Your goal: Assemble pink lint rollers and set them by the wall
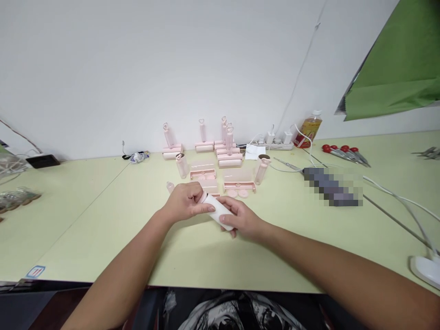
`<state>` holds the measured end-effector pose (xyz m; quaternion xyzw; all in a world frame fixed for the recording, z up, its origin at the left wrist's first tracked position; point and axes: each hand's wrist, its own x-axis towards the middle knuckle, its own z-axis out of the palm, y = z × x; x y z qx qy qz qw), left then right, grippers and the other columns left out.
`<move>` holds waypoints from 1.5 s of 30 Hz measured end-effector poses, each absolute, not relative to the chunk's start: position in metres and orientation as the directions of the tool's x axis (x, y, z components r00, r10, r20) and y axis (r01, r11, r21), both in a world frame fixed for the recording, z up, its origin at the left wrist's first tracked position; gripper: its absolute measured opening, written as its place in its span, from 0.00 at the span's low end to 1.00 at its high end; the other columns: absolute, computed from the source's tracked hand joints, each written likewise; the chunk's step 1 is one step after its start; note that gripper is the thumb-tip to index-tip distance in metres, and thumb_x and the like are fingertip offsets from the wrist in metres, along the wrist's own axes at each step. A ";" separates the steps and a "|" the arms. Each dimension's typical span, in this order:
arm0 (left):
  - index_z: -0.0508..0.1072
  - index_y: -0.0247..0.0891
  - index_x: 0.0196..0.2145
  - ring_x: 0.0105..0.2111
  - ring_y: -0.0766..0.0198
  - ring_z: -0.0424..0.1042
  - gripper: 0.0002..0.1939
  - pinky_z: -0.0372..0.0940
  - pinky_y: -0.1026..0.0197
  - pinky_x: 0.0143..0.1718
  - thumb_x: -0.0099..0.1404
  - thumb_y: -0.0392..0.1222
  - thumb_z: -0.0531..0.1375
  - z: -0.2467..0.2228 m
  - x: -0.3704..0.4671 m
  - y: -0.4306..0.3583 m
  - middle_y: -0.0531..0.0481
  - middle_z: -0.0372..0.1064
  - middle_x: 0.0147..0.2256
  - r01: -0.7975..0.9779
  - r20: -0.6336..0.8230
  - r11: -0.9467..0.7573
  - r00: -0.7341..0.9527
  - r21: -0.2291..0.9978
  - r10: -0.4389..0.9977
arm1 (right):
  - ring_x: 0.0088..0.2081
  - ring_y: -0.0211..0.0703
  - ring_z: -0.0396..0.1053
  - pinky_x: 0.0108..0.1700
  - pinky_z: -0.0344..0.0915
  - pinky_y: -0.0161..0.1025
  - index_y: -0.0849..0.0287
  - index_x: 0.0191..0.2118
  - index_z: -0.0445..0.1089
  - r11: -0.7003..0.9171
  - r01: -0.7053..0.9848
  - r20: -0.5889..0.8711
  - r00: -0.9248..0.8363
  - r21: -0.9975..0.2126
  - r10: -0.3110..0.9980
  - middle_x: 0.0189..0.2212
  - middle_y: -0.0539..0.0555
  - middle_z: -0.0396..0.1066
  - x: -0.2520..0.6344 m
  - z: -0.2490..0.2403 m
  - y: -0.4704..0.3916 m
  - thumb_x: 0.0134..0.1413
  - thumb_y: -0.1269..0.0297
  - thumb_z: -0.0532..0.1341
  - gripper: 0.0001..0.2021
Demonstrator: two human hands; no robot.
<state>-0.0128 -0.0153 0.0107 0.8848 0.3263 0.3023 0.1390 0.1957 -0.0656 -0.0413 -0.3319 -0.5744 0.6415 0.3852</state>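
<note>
Above the middle of the table, a white lint roll [220,212] is held slantwise between both hands. My left hand [185,201] closes around its upper left end, where a bit of a pink part shows; the fingers hide most of that part. Around the lower right end wraps my right hand [240,217], thumb on top. Just beyond the hands lie pink open cases [239,185] with clear lids and round pink discs [237,193]. A small clear pink piece [170,186] is beside my left hand.
Pink lint rollers with upright handles [229,137] line the wall. Loose rolls [261,169] stand nearer. A power strip [278,146] with chargers, a drink bottle [309,129], red-handled tools [345,153] and a blurred dark object [330,186] are rightward. A phone [43,161] lies left.
</note>
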 end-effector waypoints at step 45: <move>0.74 0.38 0.46 0.29 0.67 0.67 0.15 0.61 0.65 0.28 0.67 0.48 0.56 0.012 -0.012 -0.018 0.45 0.71 0.36 0.370 0.377 -0.714 0.657 0.594 0.653 | 0.28 0.36 0.66 0.25 0.64 0.35 0.41 0.64 0.43 0.083 -0.010 0.081 -0.386 -0.996 0.919 0.43 0.53 0.62 0.196 -0.035 -0.074 0.53 0.64 0.63 0.37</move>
